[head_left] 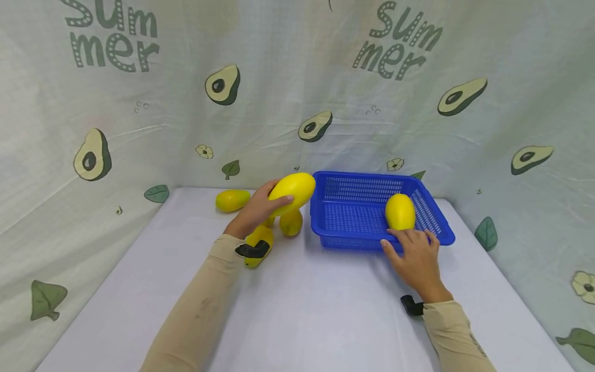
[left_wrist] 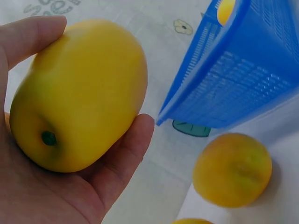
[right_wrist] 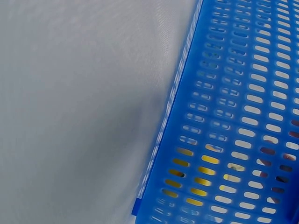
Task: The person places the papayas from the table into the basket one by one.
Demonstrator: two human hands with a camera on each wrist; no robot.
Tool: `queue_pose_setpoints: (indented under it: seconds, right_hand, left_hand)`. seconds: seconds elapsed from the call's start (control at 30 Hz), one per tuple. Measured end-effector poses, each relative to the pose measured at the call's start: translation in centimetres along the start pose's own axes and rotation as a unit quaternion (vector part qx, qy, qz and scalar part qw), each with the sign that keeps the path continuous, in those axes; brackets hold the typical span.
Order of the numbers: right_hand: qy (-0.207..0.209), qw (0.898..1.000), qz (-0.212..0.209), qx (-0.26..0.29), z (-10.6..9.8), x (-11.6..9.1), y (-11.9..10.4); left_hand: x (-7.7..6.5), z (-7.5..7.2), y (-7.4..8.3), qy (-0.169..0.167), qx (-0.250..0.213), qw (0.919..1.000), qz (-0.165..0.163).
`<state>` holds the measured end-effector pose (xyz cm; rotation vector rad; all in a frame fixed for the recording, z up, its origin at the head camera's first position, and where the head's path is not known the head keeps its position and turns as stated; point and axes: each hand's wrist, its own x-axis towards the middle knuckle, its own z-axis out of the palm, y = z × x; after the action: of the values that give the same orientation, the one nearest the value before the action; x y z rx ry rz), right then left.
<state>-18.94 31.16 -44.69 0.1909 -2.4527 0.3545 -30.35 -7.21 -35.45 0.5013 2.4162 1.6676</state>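
My left hand (head_left: 255, 209) grips a large yellow mango (head_left: 297, 188), raised above the table just left of the blue basket (head_left: 350, 235). Close up in the left wrist view, thumb and fingers wrap around that mango (left_wrist: 88, 88), whose dark green stem spot faces the camera. My right hand (head_left: 416, 258) holds the front rim of the basket near its right corner, fingers curled over the edge. Inside the basket, just beyond those fingers, lies another yellow mango (head_left: 400, 211). Through the slotted wall (right_wrist: 252, 107), the right wrist view shows bits of yellow and of skin.
Several more mangoes lie on the white table (head_left: 325, 310) left of the basket: a greenish-yellow one (head_left: 232, 200) at the back, a rounded one (head_left: 291, 225) below the lifted fruit, and one (head_left: 254, 258) beside the left wrist. A printed curtain (head_left: 269, 113) hangs behind.
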Motion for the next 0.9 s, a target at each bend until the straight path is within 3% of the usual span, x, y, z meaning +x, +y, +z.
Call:
queue_pose_setpoints:
  seconds: [0.3, 0.5, 0.9]
  right_hand:
    - [0.003, 1.000, -0.002, -0.002, 0.0, 0.1, 0.0]
    - [0.004, 1.000, -0.002, -0.001, 0.0, 0.0, 0.0]
    - [0.005, 1.000, -0.002, 0.004, 0.0, 0.0, 0.0]
  left_hand:
    - [0.8, 1.5, 1.1, -0.030, -0.026, 0.9991, -0.015]
    - [1.1, 2.6, 1.7, -0.037, 0.000, 0.9992, -0.016]
    - [2.5, 3.5, 2.6, -0.070, 0.014, 0.9971, 0.023]
